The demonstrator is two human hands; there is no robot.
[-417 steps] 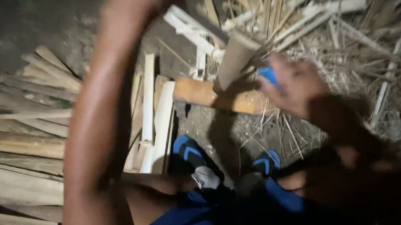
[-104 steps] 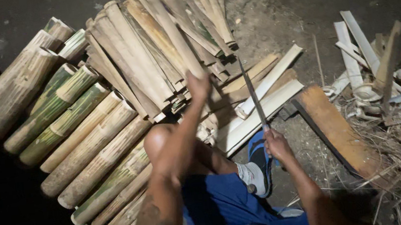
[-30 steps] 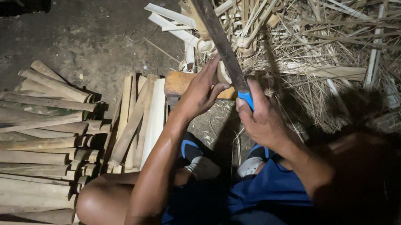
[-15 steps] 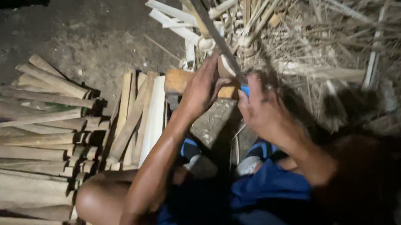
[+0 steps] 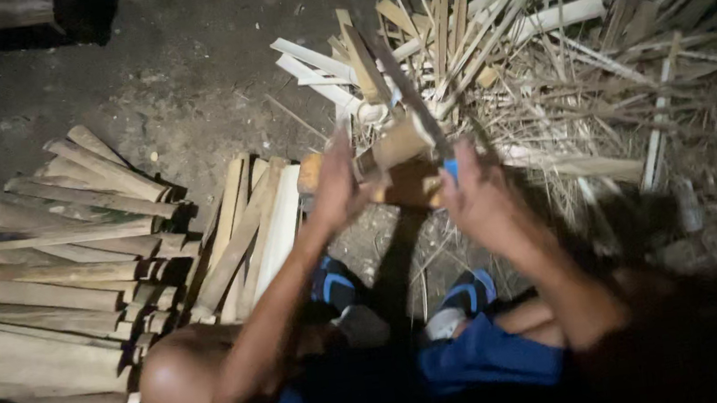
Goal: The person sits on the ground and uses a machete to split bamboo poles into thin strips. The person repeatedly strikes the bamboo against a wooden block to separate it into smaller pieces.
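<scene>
blade (image 5: 404, 88) points up-left, away | right hand (image 5: 477, 201) fingers wrapped on its handle | left hand (image 5: 337, 186) fingers clasp bamboo piece (image 5: 395, 145)

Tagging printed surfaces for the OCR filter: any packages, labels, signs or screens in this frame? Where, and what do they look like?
None in view: no package, label, sign or screen.
What is there: split bamboo pieces stacked on the dirt ground, a pile of slats and shavings.
Left hand steadies a short bamboo piece; right hand grips a blue-handled blade.
</scene>
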